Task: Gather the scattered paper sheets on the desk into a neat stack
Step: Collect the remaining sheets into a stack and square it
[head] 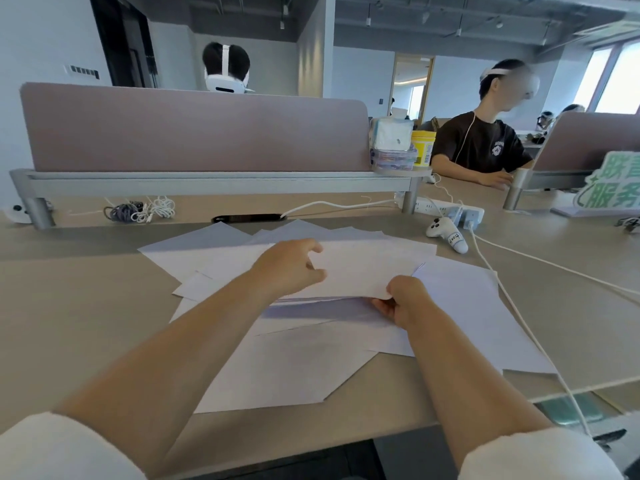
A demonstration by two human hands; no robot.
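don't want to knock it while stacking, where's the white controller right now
Head view, far right of the desk: the white controller lies just past the paper sheets, in front of the white power strip.

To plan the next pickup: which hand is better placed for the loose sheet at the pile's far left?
Probably left. The left hand is nearest that far-left sheet; the right hand is busy pinching a lifted sheet.

beige desk [86, 306], scattered paper sheets [294, 368] overlapping mid-desk, white controller [446, 234] and power strip [445, 206] back right, coiled cables [138, 211] back left
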